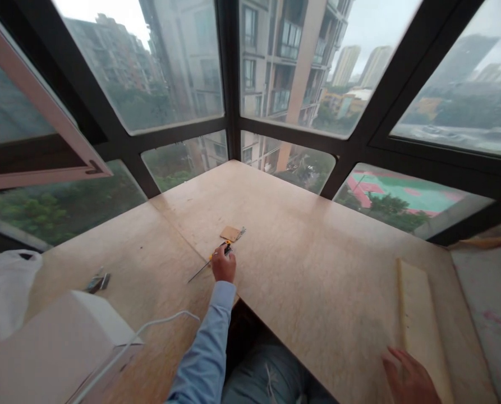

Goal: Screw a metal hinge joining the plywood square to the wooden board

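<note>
My left hand is closed around the black-and-yellow handle of a screwdriver, whose thin metal shaft points down to the left over the tabletop. Just beyond that hand lies a small brown square piece, with some small metal parts, perhaps screws, at its right edge. At the lower right, my right hand has its fingers stretched and apart, with nothing in them. It is beside the left edge of a long pale wooden board; whether it touches the board I cannot tell.
The corner tabletop meets dark-framed windows. On the left stand a white box with a white cable across it, a plastic bag and a small dark packet. A pink-edged open window sash juts in above.
</note>
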Motion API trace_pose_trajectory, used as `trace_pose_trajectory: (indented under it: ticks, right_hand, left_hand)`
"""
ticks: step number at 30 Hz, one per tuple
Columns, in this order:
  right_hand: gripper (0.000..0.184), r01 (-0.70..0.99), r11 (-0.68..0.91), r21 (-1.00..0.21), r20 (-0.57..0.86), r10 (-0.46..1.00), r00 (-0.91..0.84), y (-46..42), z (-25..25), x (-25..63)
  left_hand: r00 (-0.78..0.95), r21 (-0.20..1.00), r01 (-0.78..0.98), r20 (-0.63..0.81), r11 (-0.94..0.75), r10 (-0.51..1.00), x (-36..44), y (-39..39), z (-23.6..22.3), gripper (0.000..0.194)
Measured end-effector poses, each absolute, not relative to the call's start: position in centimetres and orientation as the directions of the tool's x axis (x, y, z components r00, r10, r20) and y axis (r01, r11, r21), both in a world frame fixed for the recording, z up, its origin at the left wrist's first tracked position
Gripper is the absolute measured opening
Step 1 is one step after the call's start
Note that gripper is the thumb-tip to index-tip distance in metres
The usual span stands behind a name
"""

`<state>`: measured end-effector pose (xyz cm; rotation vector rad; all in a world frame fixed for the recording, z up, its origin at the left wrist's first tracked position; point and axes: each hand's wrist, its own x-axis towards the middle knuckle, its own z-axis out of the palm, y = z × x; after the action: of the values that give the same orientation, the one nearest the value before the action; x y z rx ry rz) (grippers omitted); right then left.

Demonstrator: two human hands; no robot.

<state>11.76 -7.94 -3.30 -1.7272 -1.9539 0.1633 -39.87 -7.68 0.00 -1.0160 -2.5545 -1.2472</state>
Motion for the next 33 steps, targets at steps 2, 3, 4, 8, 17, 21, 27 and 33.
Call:
trace_pose_trajectory:
  ticks: [2, 3, 4, 8, 17, 21, 27, 33]
  right_hand:
    - [0.045, 0.847, 0.273, -0.456, 0.319, 0.939, -0.131, -8.0, -4.4, 9.8]
    - [0.048, 0.828, 0.312, -0.465, 0.321, 0.932, -0.171, -8.0, -4.9, 8.9]
    - [0.051, 0.81, 0.341, -0.477, 0.326, 0.925, -0.198, -8.1, -5.3, 7.9]
    - [0.062, 0.81, 0.355, -0.467, 0.363, 0.912, -0.191, -8.2, -6.4, 4.6]
    - [0.058, 0.826, 0.359, -0.434, 0.445, 0.883, -0.15, -7.8, -5.8, 2.8]
    - [0.056, 0.825, 0.347, -0.445, 0.445, 0.886, -0.132, -7.8, -5.6, 2.7]
    - [0.052, 0.822, 0.31, -0.477, 0.417, 0.904, -0.098, -7.9, -5.3, 2.5]
    - [0.047, 0.792, 0.261, -0.552, 0.376, 0.926, -0.044, -8.0, -5.1, 2.0]
  left_hand:
    - [-0.743, 0.63, 0.646, 0.39, 0.431, 0.544, -40.7, -6.3, 0.9, 0.034]
    - [-0.736, 0.613, 0.653, 0.376, 0.445, 0.563, -41.3, -5.7, 1.4, 0.036]
    - [-0.734, 0.594, 0.653, 0.346, 0.469, 0.584, -41.9, -5.0, 1.9, 0.037]
    - [-0.692, 0.483, 0.689, 0.217, 0.54, 0.689, -44.3, -2.9, 2.9, 0.049]
    - [-0.644, 0.327, 0.732, 0.043, 0.598, 0.764, -46.5, -1.6, 1.8, 0.064]
    - [-0.664, 0.344, 0.716, 0.066, 0.607, 0.745, -46.4, -1.5, 1.8, 0.066]
    - [-0.68, 0.464, 0.714, 0.283, 0.524, 0.677, -45.7, -2.0, 2.1, 0.074]
    - [-0.658, 0.668, 0.693, 0.432, 0.272, 0.617, -41.5, -2.6, 4.1, 0.081]
